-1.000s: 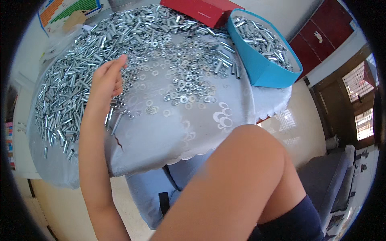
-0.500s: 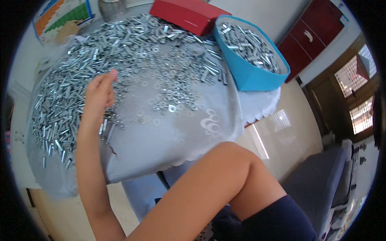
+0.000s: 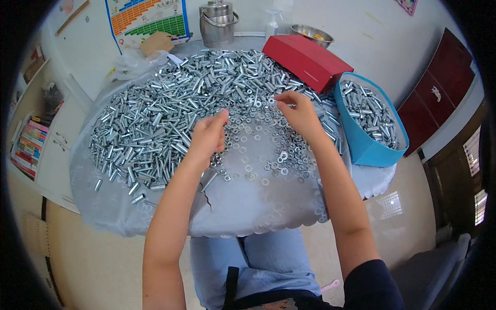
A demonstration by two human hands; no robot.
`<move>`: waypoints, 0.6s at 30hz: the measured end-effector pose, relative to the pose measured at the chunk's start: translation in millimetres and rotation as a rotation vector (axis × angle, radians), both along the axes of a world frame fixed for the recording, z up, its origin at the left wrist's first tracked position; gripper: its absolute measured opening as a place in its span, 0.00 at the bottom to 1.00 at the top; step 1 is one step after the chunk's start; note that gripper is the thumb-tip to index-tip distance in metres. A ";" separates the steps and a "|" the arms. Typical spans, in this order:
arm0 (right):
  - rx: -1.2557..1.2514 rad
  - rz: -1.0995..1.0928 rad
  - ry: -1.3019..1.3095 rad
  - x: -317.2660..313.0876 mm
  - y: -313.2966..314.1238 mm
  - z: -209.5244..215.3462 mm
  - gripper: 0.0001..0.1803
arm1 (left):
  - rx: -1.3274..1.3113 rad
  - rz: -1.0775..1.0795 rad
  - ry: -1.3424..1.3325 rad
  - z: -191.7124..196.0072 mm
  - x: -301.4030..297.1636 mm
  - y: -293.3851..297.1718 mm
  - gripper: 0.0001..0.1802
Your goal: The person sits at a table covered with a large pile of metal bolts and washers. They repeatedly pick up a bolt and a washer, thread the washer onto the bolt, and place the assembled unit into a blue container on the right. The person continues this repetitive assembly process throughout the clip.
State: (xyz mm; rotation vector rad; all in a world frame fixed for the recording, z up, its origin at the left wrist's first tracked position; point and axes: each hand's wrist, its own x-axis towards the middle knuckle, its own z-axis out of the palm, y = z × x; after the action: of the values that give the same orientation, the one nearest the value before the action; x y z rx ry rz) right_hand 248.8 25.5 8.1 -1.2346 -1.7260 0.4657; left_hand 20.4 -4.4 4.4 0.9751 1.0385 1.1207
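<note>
Left hand (image 3: 207, 137): fingers curled inward, thumb uppermost; whether they grip a part cannot be told. Right hand (image 3: 300, 113): thumb and index finger bent toward each other; whether they pinch a washer cannot be told. Flat washers (image 3: 284, 155) lie between both hands' fingers and nearer the wearer. Metal sleeves (image 3: 139, 129) cover the surface (image 3: 237, 209) left of the left fingers. A turquoise bin (image 3: 373, 154) stands right of the right fingers.

On the table (image 3: 248, 214), tubes (image 3: 150, 124) lie from eight to two o'clock around washers (image 3: 283, 155). At three stands a bin (image 3: 369, 150) (tubes inside).
</note>
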 end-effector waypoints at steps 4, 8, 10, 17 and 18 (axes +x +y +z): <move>-0.015 -0.131 -0.006 -16.6 -10.3 -8.4 0.10 | -0.009 0.017 0.026 -1.5 -5.9 -3.0 0.18; 0.284 -0.096 -0.237 -17.0 -5.7 -16.7 0.09 | -0.016 -0.016 0.016 6.2 1.3 -10.8 0.18; 0.215 -0.068 -0.283 -13.6 -4.0 -22.5 0.09 | -0.037 -0.053 -0.002 8.0 2.7 -11.1 0.17; 0.087 -0.064 -0.283 -7.5 -2.0 -28.5 0.11 | -0.065 -0.078 -0.048 3.3 0.0 -9.1 0.17; 0.080 -0.072 -0.310 -7.8 -2.4 -29.0 0.12 | -0.064 -0.074 -0.044 3.6 0.4 -9.4 0.17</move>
State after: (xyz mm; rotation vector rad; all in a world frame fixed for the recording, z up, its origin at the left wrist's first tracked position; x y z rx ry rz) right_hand 241.1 23.1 -20.9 -1.3602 -1.9300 0.1657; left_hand 20.9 -13.8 7.9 0.9263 0.9892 1.0382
